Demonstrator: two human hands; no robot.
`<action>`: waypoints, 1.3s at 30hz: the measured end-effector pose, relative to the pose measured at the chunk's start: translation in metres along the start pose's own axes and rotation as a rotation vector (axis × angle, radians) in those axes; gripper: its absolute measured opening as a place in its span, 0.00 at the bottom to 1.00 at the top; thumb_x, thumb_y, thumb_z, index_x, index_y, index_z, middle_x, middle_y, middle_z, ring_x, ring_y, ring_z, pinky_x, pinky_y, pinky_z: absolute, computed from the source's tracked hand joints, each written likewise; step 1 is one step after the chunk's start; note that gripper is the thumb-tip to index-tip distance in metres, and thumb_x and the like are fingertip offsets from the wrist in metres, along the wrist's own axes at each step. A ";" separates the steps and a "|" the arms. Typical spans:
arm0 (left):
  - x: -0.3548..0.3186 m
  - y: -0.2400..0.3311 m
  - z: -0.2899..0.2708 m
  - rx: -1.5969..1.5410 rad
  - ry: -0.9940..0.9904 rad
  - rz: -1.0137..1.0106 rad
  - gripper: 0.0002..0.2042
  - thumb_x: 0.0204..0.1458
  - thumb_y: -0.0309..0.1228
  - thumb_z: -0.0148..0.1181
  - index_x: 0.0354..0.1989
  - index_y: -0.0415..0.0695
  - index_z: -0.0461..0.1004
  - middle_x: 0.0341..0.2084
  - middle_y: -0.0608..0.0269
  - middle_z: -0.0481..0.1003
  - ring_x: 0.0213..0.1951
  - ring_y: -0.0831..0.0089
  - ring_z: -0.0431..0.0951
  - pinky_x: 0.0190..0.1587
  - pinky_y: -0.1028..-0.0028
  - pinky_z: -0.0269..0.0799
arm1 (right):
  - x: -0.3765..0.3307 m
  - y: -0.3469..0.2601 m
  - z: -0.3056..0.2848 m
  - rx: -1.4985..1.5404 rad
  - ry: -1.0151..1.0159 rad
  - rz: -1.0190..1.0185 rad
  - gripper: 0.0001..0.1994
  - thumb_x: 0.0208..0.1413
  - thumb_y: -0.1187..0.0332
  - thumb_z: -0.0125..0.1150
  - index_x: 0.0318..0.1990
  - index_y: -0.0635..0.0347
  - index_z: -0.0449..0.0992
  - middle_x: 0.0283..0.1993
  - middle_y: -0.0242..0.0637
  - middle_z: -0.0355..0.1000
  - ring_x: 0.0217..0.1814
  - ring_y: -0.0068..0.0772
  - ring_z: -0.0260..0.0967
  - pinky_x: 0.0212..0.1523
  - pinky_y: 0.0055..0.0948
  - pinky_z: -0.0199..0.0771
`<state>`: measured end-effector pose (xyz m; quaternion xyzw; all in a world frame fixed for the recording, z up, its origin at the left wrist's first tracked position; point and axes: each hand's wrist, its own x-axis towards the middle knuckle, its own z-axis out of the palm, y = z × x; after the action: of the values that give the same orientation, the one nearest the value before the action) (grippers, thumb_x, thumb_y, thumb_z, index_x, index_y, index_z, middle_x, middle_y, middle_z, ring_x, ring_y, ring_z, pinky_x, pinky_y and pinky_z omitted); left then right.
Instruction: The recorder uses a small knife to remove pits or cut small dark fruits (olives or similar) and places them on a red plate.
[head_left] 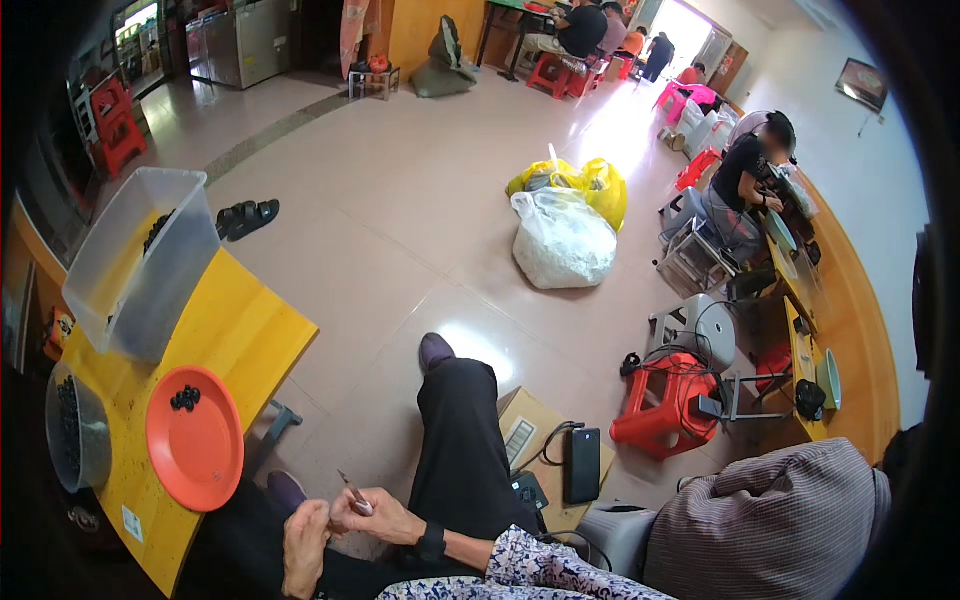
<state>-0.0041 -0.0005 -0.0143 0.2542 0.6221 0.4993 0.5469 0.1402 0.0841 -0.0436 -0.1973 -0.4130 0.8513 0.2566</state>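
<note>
Over my lap, my right hand (385,518) grips a small pointed tool (356,496) with a thin dark tip and a pale reddish handle, tip upward. My left hand (305,550) is closed close beside it, fingers curled together; anything within them is hidden or too small to name. Left of my hands, an orange-red plate (195,465) lies on a yellow table (250,310), bearing a small cluster of black pieces (186,399). A clear round tub (92,440) of small black pieces stands at the table's left edge.
A large clear plastic bin (150,290) rests on the table's far part. Beside my right leg is a cardboard box (530,420) with a black power bank (582,465) and cable. Red stool (665,405) and stuffed bags (565,240) stand on the floor; a person (740,190) sits at right.
</note>
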 end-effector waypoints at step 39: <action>0.012 0.008 0.019 -0.001 -0.092 0.145 0.10 0.55 0.25 0.54 0.45 0.38 0.73 0.27 0.69 0.73 0.34 0.85 0.73 0.36 0.85 0.67 | -0.004 -0.022 -0.007 -0.010 0.228 0.167 0.11 0.59 0.62 0.58 0.33 0.61 0.71 0.23 0.25 0.65 0.19 0.10 0.53 0.18 0.13 0.51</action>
<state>0.0084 0.0194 -0.0099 0.3211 0.5759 0.5259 0.5374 0.1529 0.0977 -0.0289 -0.3278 -0.3674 0.8396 0.2294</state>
